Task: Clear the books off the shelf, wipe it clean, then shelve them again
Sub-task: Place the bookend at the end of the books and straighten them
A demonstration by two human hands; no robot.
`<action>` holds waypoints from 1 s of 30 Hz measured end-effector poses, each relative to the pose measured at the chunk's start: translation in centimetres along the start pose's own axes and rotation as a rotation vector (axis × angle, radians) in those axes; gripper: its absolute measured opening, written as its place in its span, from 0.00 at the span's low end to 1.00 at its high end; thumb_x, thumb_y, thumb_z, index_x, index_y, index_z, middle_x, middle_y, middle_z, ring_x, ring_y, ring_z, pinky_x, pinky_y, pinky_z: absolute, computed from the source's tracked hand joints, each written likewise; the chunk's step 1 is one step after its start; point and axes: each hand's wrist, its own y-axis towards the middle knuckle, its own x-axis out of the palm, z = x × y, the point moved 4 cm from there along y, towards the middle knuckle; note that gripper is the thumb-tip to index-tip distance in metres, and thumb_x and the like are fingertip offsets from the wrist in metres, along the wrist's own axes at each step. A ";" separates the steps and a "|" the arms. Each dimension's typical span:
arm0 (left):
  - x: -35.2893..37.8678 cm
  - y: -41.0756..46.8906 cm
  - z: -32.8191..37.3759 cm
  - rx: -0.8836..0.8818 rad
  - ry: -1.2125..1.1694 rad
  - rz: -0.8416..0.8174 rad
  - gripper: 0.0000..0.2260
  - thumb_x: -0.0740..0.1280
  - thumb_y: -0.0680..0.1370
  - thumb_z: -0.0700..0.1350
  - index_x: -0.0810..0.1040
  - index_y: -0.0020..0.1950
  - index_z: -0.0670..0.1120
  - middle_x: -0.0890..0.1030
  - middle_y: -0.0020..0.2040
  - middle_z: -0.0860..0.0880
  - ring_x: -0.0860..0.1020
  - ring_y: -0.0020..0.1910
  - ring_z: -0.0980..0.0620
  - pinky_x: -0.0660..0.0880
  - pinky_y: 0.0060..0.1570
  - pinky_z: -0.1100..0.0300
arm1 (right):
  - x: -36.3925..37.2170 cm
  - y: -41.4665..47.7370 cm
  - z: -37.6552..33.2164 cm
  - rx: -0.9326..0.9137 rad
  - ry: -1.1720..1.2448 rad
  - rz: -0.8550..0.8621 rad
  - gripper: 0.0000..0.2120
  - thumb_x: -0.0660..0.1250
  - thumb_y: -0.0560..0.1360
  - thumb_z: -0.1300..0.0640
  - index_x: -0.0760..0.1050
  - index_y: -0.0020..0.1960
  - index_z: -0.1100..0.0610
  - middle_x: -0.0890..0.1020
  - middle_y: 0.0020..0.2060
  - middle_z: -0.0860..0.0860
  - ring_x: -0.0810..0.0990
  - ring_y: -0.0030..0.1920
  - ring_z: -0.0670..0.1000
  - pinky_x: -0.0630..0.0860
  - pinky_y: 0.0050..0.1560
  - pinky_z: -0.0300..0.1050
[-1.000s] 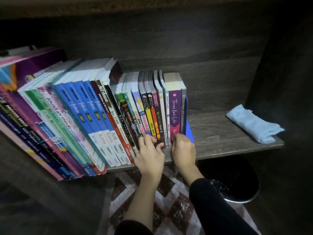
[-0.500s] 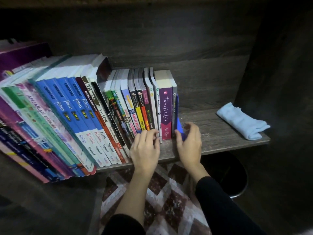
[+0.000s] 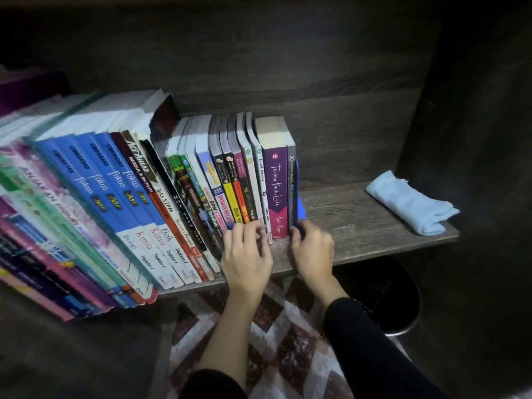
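Note:
A long row of books (image 3: 184,197) stands on the dark wooden shelf (image 3: 359,226), large textbooks leaning at the left and small paperbacks upright at the right. The row ends with a purple book (image 3: 275,182), a thin grey one and a blue bookend (image 3: 301,210). My left hand (image 3: 247,254) rests with relaxed fingers against the lower spines of the small paperbacks. My right hand (image 3: 312,249) is at the foot of the row's right end, thumb and fingers pinching the base of the blue bookend. A folded light blue cloth (image 3: 408,203) lies at the shelf's right end.
The shelf's back panel and a dark side wall (image 3: 475,139) close in the right end. Bare shelf board lies between the bookend and the cloth. Below the shelf stand a black round bin (image 3: 394,295) and a patterned rug (image 3: 276,341).
My right hand, spread beside the bookend half a second ago, has closed onto its base. My left hand has slid slightly up onto the paperback spines.

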 end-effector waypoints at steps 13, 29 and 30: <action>0.4 -0.2 0.5 -0.081 0.013 -0.027 0.11 0.74 0.68 0.37 0.76 0.45 0.47 0.76 0.39 0.51 0.73 0.40 0.49 0.68 0.32 0.62 | 0.0 0.2 -0.3 -0.029 -0.003 -0.036 0.11 0.63 0.78 0.60 0.78 0.56 0.62 0.83 0.43 0.64 0.81 0.44 0.65 0.74 0.49 0.54; -0.3 1.1 5.9 -0.038 -0.345 0.099 0.09 0.60 0.77 0.45 0.78 0.48 0.43 0.78 0.43 0.48 0.75 0.43 0.51 0.68 0.41 0.62 | -8.4 2.3 3.5 0.043 0.252 -0.099 0.19 0.60 0.73 0.70 0.81 0.58 0.57 0.84 0.52 0.55 0.81 0.56 0.53 0.73 0.61 0.44; -0.2 1.1 6.6 -0.069 -0.395 0.108 0.10 0.59 0.78 0.45 0.77 0.49 0.42 0.78 0.44 0.49 0.75 0.43 0.51 0.68 0.41 0.63 | -9.5 2.3 4.2 0.061 0.241 -0.038 0.18 0.60 0.73 0.69 0.81 0.57 0.56 0.84 0.51 0.54 0.81 0.54 0.53 0.74 0.59 0.45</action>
